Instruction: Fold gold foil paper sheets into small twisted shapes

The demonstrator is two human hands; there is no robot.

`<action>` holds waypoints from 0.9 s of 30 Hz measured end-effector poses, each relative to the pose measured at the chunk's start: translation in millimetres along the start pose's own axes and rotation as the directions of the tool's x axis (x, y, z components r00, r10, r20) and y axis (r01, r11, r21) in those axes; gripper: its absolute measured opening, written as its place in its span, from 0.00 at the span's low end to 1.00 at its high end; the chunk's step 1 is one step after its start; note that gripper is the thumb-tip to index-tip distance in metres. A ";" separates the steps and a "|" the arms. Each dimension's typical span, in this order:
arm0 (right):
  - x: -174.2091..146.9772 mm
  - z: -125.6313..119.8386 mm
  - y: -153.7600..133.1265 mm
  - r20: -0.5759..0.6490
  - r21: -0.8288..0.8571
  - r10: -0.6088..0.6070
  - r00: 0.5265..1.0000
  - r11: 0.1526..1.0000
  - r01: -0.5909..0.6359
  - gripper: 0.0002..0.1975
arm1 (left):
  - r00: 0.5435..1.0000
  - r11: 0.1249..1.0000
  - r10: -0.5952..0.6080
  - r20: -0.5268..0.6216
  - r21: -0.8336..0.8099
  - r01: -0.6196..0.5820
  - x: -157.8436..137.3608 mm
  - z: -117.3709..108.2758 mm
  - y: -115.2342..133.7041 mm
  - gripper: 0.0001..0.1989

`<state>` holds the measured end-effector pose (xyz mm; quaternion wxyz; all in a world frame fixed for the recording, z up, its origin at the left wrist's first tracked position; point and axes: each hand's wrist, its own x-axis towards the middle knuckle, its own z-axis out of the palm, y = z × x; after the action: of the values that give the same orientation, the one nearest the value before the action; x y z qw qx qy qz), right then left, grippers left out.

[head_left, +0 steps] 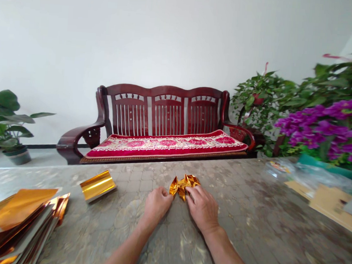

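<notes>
Between my hands, on the patterned table, is a folded gold foil paper piece (182,184) with several pointed corners standing up. My left hand (159,205) is closed, its thumb and forefinger pinching the left point of the foil. From the right, my right hand (202,208) grips the foil's near right side with bent fingers; part of the fold is hidden behind them. To the left lies a curled sheet of gold foil paper (98,185), apart from both hands.
A stack of gold foil sheets (16,221) fills the table's left corner. Cardboard pieces (330,201) and clear plastic (317,176) lie at the right, by purple flowers (330,126). Behind the tabletop (111,232) stands a dark wooden bench (165,111) with a red cushion (169,145).
</notes>
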<state>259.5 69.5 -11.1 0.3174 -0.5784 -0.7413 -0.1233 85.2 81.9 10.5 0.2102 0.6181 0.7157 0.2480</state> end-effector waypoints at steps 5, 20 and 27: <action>-0.6 2.6 2.6 -0.006 0.007 0.019 1.000 1.000 -0.019 0.12 | 1.000 1.000 -0.008 0.006 -0.019 0.009 -2.9 1.1 0.9 0.07; -1.3 6.2 5.1 -0.027 0.004 -0.020 0.999 1.000 0.020 0.18 | 1.000 0.995 -0.023 -0.007 -0.093 0.022 -6.4 3.6 -4.0 0.07; -2.3 11.2 6.9 -0.038 -0.005 -0.001 0.999 1.000 0.001 0.23 | 0.999 0.991 -0.036 -0.014 -0.127 0.034 -6.3 3.1 -6.7 0.07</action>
<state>262.6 76.0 -22.3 0.3297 -0.5765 -0.7351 -0.1361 82.8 75.3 3.9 0.2475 0.5888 0.7109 0.2944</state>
